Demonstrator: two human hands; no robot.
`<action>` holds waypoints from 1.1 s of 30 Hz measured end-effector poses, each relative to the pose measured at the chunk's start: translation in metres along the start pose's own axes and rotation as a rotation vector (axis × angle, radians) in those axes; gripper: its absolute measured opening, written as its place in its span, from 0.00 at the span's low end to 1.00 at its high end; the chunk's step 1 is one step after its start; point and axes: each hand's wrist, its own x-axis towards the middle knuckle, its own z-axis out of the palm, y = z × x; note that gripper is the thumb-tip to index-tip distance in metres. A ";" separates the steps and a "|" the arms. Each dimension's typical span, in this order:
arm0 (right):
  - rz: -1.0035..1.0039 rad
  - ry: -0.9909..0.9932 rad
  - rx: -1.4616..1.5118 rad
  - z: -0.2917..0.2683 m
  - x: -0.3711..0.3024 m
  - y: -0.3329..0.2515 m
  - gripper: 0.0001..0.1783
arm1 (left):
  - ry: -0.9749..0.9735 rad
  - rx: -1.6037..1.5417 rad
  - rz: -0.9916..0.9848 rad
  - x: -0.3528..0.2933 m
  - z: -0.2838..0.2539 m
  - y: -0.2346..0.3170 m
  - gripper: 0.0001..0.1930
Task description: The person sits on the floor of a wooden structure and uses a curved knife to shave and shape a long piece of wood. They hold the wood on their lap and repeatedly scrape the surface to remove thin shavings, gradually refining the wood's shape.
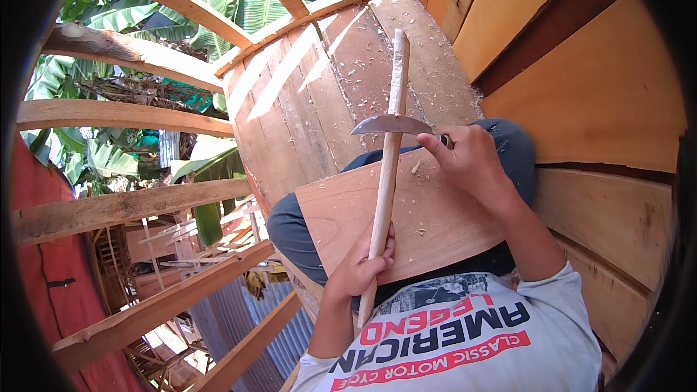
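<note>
A pale, roughly whittled wooden stick [390, 167] slants up and away from my body, its far end over the floorboards. My left hand [361, 261] is closed around its lower part, near my shirt. In my right hand [472, 163] I grip the dark handle of a curved knife [392, 125], mostly covered by my fingers. The blade points left and crosses over the stick above its middle. Under both hands a flat wooden board [435, 221] rests across my lap, with a few shavings on it.
Wood shavings lie scattered over the plank floor [305, 109] ahead. A plank wall [595, 94] rises close on the right. Along the left and far side runs a railing of wooden bars [131, 199], with banana leaves [218, 0] and metal roofing sheets [247, 334] beyond.
</note>
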 end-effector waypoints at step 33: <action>-0.379 0.081 -0.155 -0.002 0.010 0.003 0.30 | -0.080 -0.311 -0.016 0.000 -0.004 -0.001 0.23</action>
